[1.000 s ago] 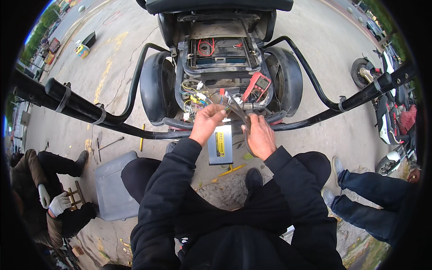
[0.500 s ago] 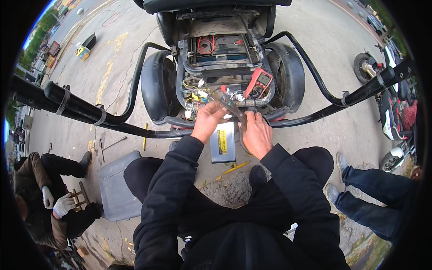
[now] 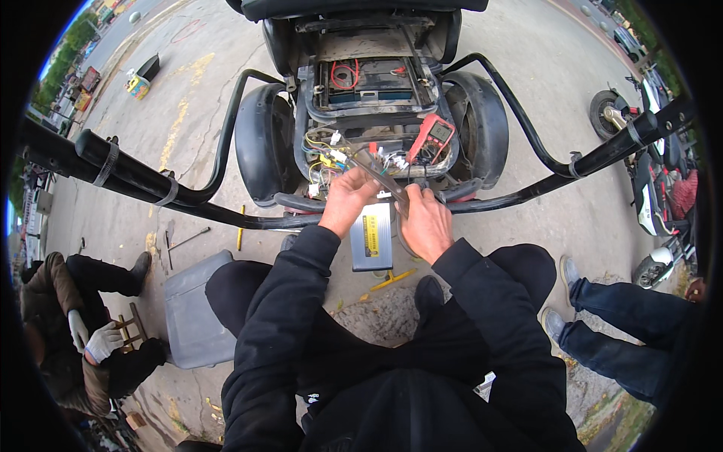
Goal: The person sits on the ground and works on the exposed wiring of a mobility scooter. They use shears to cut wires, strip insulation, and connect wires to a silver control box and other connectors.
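Note:
My right hand (image 3: 428, 224) is closed round dark metal scissors (image 3: 386, 181), whose blades slant up and to the left over a bundle of wires. My left hand (image 3: 348, 201) is closed in a pinch beside the blades; what its fingertips hold is too small to make out. Coloured wires with white plugs (image 3: 337, 157) lie just beyond my hands in the vehicle's rear frame. To their right, a red multimeter (image 3: 433, 139) leans on that frame. Below and between my hands is a silver ribbed metal box (image 3: 384, 239) with a yellow label.
Black bent tubes (image 3: 248, 224) of the vehicle flank my arms. A grey plastic cover (image 3: 197, 316) lies left of my knee, near a seated person with gloves (image 3: 104, 343). Another person's legs (image 3: 625, 320) are at right. A yellow-handled tool (image 3: 393, 279) lies on the ground.
My right hand and the scissors have shifted very slightly to the left. Otherwise both hands keep nearly the same place and grip.

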`<control>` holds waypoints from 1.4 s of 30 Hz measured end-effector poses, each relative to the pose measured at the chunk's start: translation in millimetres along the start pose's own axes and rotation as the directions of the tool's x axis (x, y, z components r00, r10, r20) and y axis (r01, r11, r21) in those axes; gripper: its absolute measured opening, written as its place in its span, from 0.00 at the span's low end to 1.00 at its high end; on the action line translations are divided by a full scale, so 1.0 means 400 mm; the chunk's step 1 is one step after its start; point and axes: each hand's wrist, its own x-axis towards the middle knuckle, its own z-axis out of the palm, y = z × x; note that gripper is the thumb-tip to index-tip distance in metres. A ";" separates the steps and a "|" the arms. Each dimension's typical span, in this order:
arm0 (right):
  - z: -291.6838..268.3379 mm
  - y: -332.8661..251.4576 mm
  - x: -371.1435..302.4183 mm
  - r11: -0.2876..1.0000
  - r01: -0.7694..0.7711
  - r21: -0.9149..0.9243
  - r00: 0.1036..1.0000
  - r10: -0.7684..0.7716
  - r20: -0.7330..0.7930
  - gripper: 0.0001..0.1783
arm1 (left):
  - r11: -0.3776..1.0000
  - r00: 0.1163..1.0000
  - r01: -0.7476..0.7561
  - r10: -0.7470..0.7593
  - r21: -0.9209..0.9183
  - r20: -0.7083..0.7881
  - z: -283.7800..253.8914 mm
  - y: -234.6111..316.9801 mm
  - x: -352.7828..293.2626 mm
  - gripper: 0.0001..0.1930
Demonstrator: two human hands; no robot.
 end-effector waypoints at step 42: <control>-0.005 0.013 0.025 0.925 -0.234 0.299 0.943 0.141 0.300 0.24 | 0.998 0.998 0.064 -0.065 -0.025 -0.022 0.008 0.015 0.008 0.03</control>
